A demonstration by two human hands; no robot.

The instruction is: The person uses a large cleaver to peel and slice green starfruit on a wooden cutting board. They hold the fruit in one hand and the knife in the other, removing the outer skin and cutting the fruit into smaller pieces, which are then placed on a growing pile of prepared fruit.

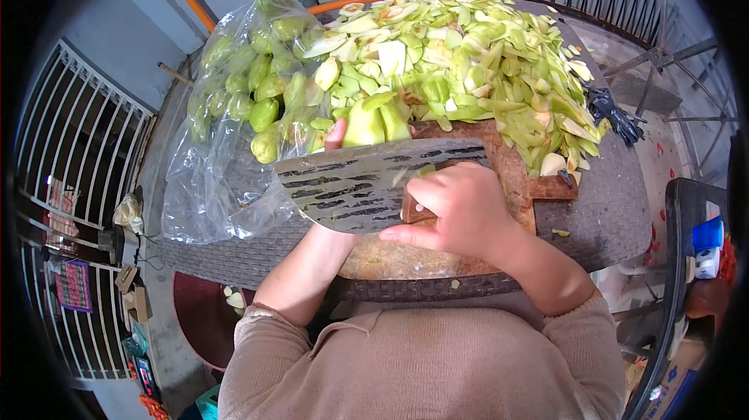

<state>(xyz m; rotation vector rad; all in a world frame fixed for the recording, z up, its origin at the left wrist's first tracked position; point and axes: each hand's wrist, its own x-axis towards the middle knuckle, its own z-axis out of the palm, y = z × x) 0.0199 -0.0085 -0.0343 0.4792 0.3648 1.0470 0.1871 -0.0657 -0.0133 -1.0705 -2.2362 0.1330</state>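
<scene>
My right hand (462, 206) grips the wooden handle of a broad cleaver (339, 192). The blade lies across the front of my left hand (335, 134), hiding most of it; only fingertips and the wrist show. That hand holds a partly peeled pale green chayote (364, 127), whose top rises above the blade's far edge. A small green scrap (426, 170) clings to the blade by the handle. Beneath both hands lies a worn wooden cutting board (404, 262). Past the chayote is a large heap of green peelings (433, 63).
A clear plastic bag (199, 203) of whole chayotes (264, 114) lies left on the woven table (597, 215). A dark red tub (199, 320) stands below the table's left front. A black chair (673, 279) holding several items is at right. A black plastic bag (614, 113) hangs at the right edge.
</scene>
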